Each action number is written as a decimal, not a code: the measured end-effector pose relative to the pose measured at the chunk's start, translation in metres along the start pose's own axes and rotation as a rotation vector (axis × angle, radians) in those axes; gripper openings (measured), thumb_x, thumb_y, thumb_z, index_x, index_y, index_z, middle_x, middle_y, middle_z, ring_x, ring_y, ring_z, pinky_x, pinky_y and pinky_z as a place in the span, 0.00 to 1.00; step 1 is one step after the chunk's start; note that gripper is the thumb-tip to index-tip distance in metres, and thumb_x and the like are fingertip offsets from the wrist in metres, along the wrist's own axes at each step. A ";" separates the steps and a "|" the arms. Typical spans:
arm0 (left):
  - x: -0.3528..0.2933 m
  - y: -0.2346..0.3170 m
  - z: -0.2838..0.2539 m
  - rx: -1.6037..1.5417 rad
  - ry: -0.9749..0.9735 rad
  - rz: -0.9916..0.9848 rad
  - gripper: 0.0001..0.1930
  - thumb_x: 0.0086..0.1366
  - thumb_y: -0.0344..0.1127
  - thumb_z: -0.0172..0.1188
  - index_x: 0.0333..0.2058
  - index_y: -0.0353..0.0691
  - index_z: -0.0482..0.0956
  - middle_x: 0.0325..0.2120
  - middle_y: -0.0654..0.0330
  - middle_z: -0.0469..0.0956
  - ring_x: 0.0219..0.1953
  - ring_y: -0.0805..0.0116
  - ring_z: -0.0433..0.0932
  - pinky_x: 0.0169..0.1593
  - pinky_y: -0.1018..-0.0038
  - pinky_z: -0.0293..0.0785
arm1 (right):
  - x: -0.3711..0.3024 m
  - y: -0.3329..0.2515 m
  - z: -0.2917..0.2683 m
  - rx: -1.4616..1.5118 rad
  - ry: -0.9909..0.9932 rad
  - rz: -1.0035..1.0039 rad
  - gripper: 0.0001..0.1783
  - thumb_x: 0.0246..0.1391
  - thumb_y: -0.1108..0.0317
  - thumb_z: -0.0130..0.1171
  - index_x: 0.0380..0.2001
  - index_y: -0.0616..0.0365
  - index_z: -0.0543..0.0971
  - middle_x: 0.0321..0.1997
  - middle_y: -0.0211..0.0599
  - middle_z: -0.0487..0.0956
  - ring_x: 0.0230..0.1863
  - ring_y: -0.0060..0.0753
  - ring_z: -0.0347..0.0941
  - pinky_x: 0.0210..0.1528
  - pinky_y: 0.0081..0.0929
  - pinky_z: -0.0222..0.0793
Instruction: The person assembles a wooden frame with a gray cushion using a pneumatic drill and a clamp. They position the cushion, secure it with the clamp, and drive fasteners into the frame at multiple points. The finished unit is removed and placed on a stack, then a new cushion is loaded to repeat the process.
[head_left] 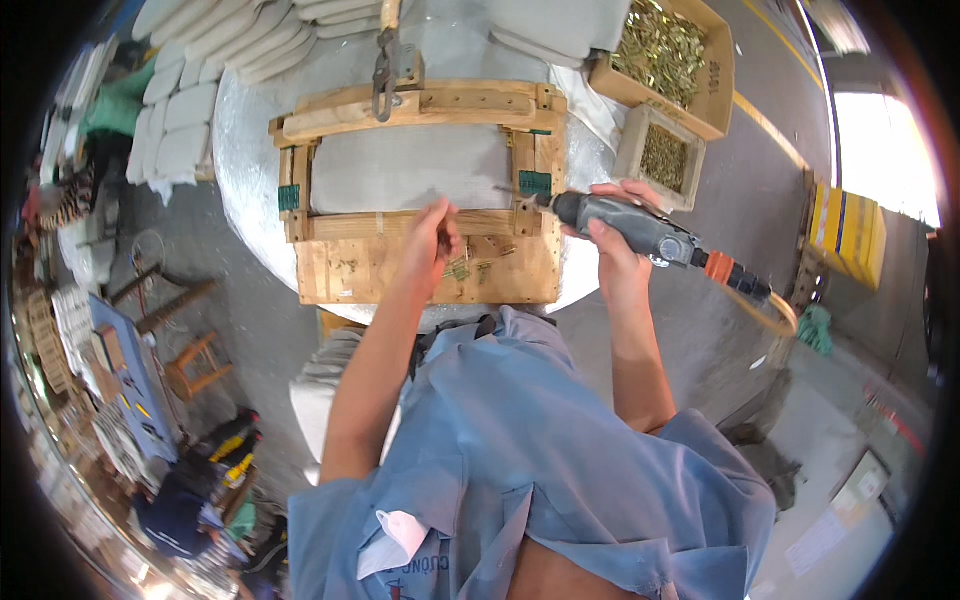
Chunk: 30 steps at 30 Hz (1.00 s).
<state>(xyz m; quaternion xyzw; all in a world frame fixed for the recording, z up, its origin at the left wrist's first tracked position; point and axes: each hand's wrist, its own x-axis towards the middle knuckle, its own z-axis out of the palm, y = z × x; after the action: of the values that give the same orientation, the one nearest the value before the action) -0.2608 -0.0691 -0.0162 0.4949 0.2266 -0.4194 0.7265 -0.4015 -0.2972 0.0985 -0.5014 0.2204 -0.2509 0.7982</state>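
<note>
The right hand (620, 256) gripped a dark power tool (640, 228); the left hand (431, 242) was loosely curled, whether empty I couldn't tell, a wooden frame (350, 227) lying ahead of it

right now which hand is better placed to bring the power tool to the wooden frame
Probably the right hand: it grips the power tool, which points toward the right side of the wooden frame. The left hand, half curled by the near rail, shows no tool.
</note>
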 end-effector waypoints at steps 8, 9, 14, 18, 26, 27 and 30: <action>0.080 0.014 0.061 1.461 0.083 0.877 0.13 0.75 0.43 0.60 0.55 0.54 0.81 0.23 0.53 0.83 0.25 0.49 0.84 0.28 0.56 0.79 | 0.058 0.008 0.004 -0.310 0.023 -0.127 0.36 0.55 0.80 0.70 0.64 0.54 0.67 0.60 0.49 0.77 0.60 0.49 0.80 0.50 0.51 0.91; 0.087 0.011 0.063 1.591 0.089 0.953 0.14 0.74 0.42 0.60 0.56 0.56 0.82 0.24 0.52 0.84 0.27 0.46 0.85 0.29 0.53 0.80 | 0.063 0.013 0.001 -0.355 0.004 -0.155 0.36 0.55 0.80 0.70 0.64 0.55 0.66 0.60 0.49 0.77 0.60 0.49 0.80 0.50 0.51 0.91; 0.095 -0.001 0.060 1.564 0.027 0.984 0.19 0.74 0.41 0.59 0.62 0.61 0.81 0.24 0.54 0.84 0.29 0.49 0.85 0.33 0.52 0.81 | 0.076 0.023 0.014 -0.357 0.044 -0.171 0.36 0.50 0.82 0.75 0.60 0.59 0.70 0.53 0.46 0.82 0.56 0.40 0.82 0.62 0.39 0.79; 0.100 -0.005 0.057 1.625 0.004 1.142 0.21 0.72 0.39 0.59 0.62 0.62 0.82 0.23 0.58 0.83 0.25 0.53 0.85 0.29 0.55 0.81 | 0.085 0.030 0.016 -0.359 0.058 -0.136 0.36 0.49 0.82 0.74 0.61 0.60 0.70 0.53 0.46 0.82 0.55 0.40 0.82 0.61 0.39 0.79; 0.101 -0.002 0.064 1.744 0.014 1.067 0.19 0.71 0.42 0.60 0.59 0.56 0.85 0.18 0.60 0.82 0.22 0.55 0.84 0.27 0.57 0.82 | 0.093 0.034 0.016 -0.404 0.041 -0.133 0.36 0.49 0.80 0.76 0.60 0.60 0.71 0.53 0.44 0.83 0.53 0.36 0.82 0.59 0.35 0.79; 0.101 -0.001 0.064 1.751 0.013 1.067 0.19 0.71 0.42 0.60 0.59 0.55 0.85 0.18 0.60 0.82 0.22 0.55 0.84 0.27 0.58 0.82 | 0.093 0.036 0.016 -0.413 0.031 -0.142 0.35 0.49 0.80 0.76 0.60 0.60 0.71 0.53 0.44 0.83 0.53 0.36 0.82 0.59 0.34 0.78; 0.097 0.003 0.068 1.785 -0.007 1.028 0.19 0.71 0.43 0.60 0.59 0.55 0.85 0.19 0.60 0.82 0.22 0.56 0.85 0.27 0.58 0.82 | 0.093 0.040 0.016 -0.418 0.021 -0.161 0.35 0.49 0.79 0.77 0.59 0.60 0.72 0.52 0.43 0.82 0.52 0.35 0.82 0.59 0.34 0.78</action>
<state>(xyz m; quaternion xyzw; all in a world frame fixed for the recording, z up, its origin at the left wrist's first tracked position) -0.2106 -0.1677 -0.0592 0.8902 -0.4088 -0.0747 0.1864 -0.3121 -0.3290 0.0592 -0.6693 0.2349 -0.2679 0.6520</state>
